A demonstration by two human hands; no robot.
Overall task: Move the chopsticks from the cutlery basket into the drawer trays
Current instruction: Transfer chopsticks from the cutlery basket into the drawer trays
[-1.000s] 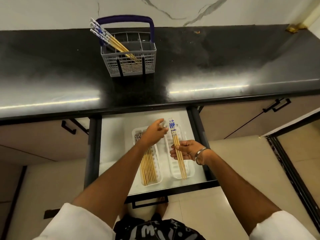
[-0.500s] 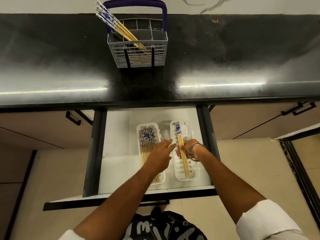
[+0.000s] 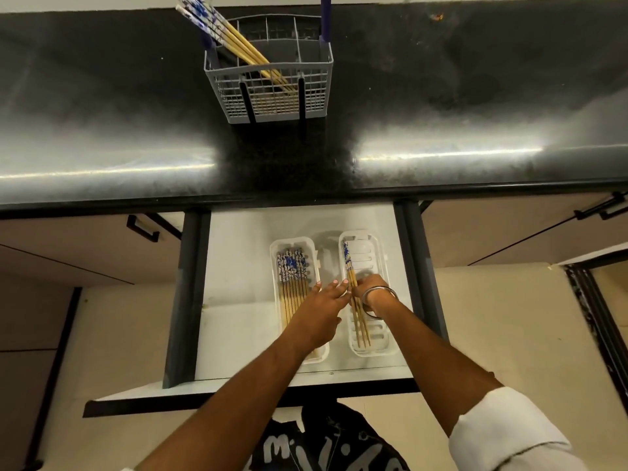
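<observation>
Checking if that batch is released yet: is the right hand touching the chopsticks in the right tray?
Touching. The head view shows the right hand against the chopsticks lying in the right tray, no gap visible.

We see the cutlery basket [image 3: 272,83] standing on the countertop [image 3: 441,96] toward the back, with a bundle of chopsticks [image 3: 231,39] leaning out of its left compartment. Below the counter's front edge the drawer [image 3: 238,300] stands pulled out. In it two trays lie side by side: the left tray [image 3: 277,253] holds a row of chopsticks [image 3: 292,280], the right tray [image 3: 373,246] a few chopsticks [image 3: 356,311] along its left side. Our left hand [image 3: 319,311] lies over the left tray, our right hand [image 3: 370,287] over the right one, both meeting at those few chopsticks.
</observation>
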